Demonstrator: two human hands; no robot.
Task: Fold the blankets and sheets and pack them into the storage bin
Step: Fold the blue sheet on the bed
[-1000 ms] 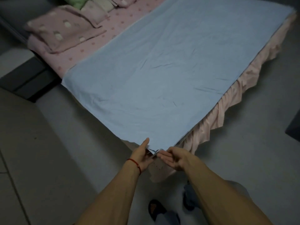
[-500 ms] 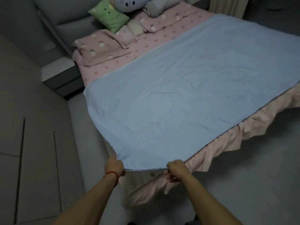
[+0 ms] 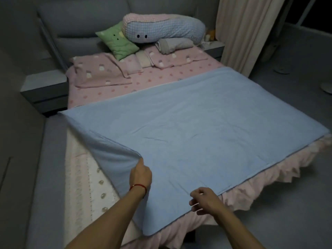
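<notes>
Blue sheet (image 3: pixel 197 126) spread flat over the foot end of the bed (image 3: pixel 161 83), reaching its near corner and right edge. Left hand (image 3: pixel 141 174), fingers curled, pinching a lifted fold at the bed's left edge. Right hand (image 3: pixel 204 200) loosely curled over the sheet's near edge; grip unclear.

A plain light-blue sheet (image 3: pixel 197 137) covers the near bed. At 11 o'clock lies pink bedding (image 3: pixel 152 78) with pale and darker dots. At 12 sit a green pillow (image 3: pixel 117 42) and a blue-checked bolster (image 3: pixel 165 29) with two black eyes. Pale pink frill (image 3: pixel 269 178) at 4. Cream curtain (image 3: pixel 246 29) at 1. A red string (image 3: pixel 139 186) rings the left wrist.
</notes>
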